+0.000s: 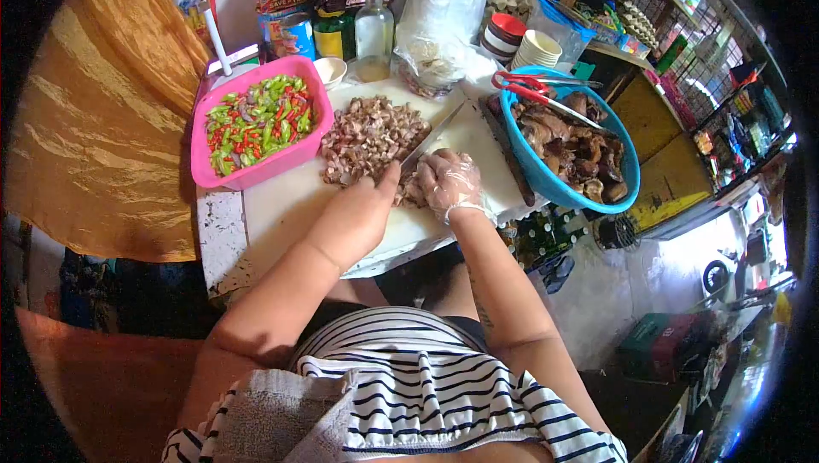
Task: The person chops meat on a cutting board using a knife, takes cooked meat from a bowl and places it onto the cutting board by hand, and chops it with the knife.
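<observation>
My bare left hand point(363, 217) is closed around the handle of a knife, whose blade point(439, 134) points away and to the right over a white cutting board point(286, 207). A clear plastic glove covers my right hand point(450, 183), just right of the blade. Its fingers are curled down on pieces of meat point(409, 190), which they partly hide. A heap of chopped meat point(374, 134) lies on the board beyond my left hand. The knife handle is mostly hidden in my grip.
At left stands a pink basin point(256, 174) of cut green and red chillies. A blue basin point(627, 181) at right holds large browned meat pieces, with red-handled tongs point(546, 96) on top. Behind are a glass bottle point(374, 32), a small bowl point(330, 70), plastic bags point(439, 11) and stacked bowls point(539, 49).
</observation>
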`<state>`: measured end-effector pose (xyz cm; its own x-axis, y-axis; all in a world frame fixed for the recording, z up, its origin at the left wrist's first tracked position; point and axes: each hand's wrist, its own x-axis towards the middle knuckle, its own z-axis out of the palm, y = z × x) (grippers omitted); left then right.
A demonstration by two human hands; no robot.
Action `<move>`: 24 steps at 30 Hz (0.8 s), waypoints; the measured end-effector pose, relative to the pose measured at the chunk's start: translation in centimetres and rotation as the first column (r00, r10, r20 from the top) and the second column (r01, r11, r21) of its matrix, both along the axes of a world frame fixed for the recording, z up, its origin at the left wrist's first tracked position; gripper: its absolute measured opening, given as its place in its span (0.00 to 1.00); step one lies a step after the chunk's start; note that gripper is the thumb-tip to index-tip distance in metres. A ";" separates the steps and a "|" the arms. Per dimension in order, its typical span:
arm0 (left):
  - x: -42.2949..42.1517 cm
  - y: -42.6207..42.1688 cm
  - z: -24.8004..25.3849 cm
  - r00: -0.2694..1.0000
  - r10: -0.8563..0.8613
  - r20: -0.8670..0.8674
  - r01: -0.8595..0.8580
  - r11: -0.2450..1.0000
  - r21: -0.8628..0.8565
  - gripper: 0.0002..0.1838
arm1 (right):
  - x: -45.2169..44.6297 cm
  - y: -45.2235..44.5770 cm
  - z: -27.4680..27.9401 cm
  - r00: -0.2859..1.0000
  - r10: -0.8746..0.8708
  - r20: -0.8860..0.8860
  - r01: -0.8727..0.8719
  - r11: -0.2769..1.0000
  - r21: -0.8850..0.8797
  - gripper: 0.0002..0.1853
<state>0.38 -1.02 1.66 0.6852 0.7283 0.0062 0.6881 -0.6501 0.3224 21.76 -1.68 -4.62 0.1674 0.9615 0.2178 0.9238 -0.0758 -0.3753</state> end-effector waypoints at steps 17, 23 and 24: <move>-5.6 -0.4 -7.6 0.726 0.097 0.681 -0.083 0.995 -0.053 0.38 | 2.8 3.1 -0.2 0.830 -0.082 -0.551 -0.032 0.980 -0.194 0.23; -5.7 -0.3 -7.4 0.727 0.149 0.670 -0.078 0.988 -0.135 0.37 | -2.5 2.0 3.7 0.997 -0.077 0.017 0.078 0.964 -0.255 0.25; -5.8 -0.4 -6.9 0.754 0.188 0.629 -0.090 0.979 -0.185 0.37 | -2.1 2.9 2.4 0.994 -0.098 0.057 0.110 0.955 -0.275 0.24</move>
